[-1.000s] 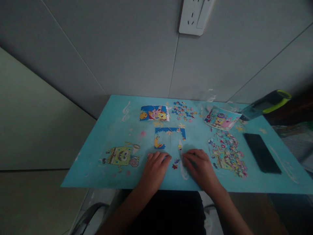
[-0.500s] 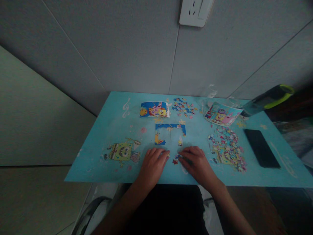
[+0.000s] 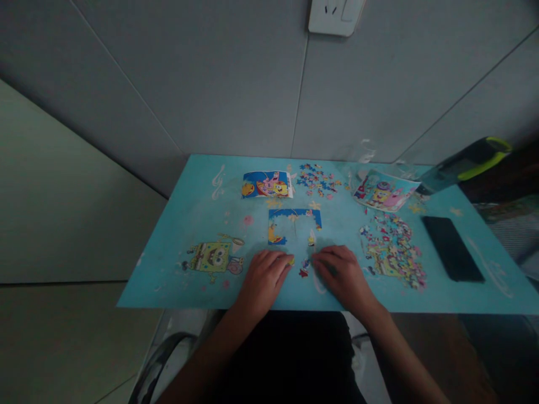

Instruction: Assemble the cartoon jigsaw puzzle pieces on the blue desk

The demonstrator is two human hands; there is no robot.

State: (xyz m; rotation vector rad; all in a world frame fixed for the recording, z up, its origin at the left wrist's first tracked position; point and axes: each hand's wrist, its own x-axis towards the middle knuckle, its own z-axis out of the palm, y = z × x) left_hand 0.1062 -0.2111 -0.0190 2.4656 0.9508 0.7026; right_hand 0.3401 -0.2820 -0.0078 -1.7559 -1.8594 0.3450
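Note:
My left hand (image 3: 265, 276) rests on the table with thumb and fingers closed on a small yellow puzzle piece (image 3: 291, 261). To its right, my right hand (image 3: 340, 276) is bent with its palm down, thumb and forefinger slightly apart and nothing visible between them. Between the hands lie a few joined puzzle pieces (image 3: 304, 268), blue, white and red, close to the right fingertips. Just above these fingertips is a yellow and white piece (image 3: 311, 240). Beyond both hands, a partly joined puzzle border (image 3: 295, 213), mostly blue, forms three sides of a frame.
A picture card (image 3: 267, 184) and loose pieces (image 3: 318, 180) lie at the back of the blue table (image 3: 168, 286). At right are a second card (image 3: 385, 191), a bigger heap of pieces (image 3: 393, 252), a black phone (image 3: 452, 248) and a dark bottle (image 3: 463, 165) with a lime-green strap.
My right hand has drawn slightly right and up, off the joined pieces, which show more fully. The left hand keeps its hold on the yellow piece. The view has tilted a little.

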